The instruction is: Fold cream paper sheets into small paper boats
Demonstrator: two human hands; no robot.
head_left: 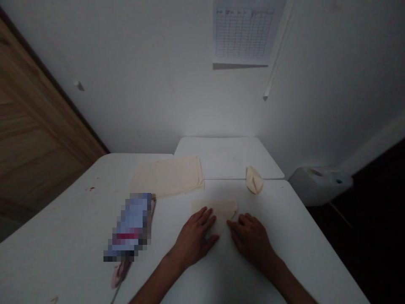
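In front of me a thin beige sheet (221, 211) lies on the white table, its lower right side running at a slant like a fold. Whether it is paper or cloth, I cannot tell. My left hand (198, 234) rests flat on its left part with the fingers spread. At the slanted edge, my right hand (251, 236) has its fingers curled in and its index fingertip against the sheet. Behind the left hand lies a stack of similar beige sheets (169, 175). A folded beige piece (254, 180) with a pointed top sits beyond the right hand.
A blurred-out blue and pink item (131, 226) lies left of my left arm. The white table (63, 219) has a raised white panel (228, 156) at its back, against the wall. A pale container (319, 183) stands past the right edge, and a wooden door (38, 114) is at left.
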